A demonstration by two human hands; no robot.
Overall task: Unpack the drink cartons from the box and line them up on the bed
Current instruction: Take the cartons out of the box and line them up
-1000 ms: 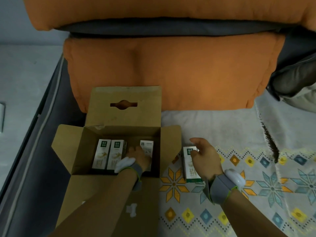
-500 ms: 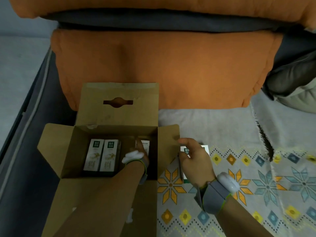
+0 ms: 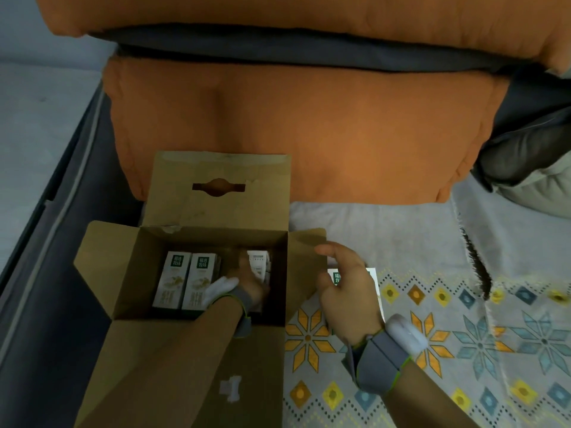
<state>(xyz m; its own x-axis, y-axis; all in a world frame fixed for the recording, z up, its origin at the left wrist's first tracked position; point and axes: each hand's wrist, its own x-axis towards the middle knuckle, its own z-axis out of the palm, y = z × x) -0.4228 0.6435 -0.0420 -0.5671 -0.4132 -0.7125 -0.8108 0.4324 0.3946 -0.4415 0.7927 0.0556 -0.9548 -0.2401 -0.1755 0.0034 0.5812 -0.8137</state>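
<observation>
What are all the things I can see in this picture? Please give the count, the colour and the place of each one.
cardboard box: one, brown, flaps open, left on the bed
cartons in the box: three visible, white with green labels, two side by side at left, one at right
carton on the bed: one, white and green, lying right of the box, partly under a hand
patterned blanket: one, pale with yellow and blue shapes, right
orange cushion: one, behind the box
left hand: in the box, on the right carton
right hand: over the carton on the bed, fingers loose
wristbands: two, grey
</observation>
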